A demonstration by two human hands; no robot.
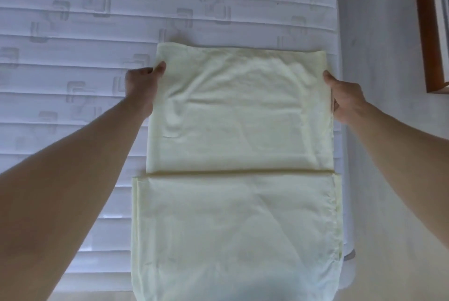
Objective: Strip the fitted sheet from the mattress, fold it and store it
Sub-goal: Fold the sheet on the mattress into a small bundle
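Both hands, left hand (pixel 141 86) and right hand (pixel 345 96), pinch the folded sheet's (pixel 243 118) side edges.

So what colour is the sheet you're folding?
Pale yellow-green, plain, no pattern; the sheet shows in the head view.

Pale yellow fitted sheet (pixel 238 145) lies folded lengthwise on the bare quilted mattress (pixel 73 57), far end doubled back.

Home bedroom: bare quilted mattress (pixel 73 33), wood-framed mirror (pixel 427 33).
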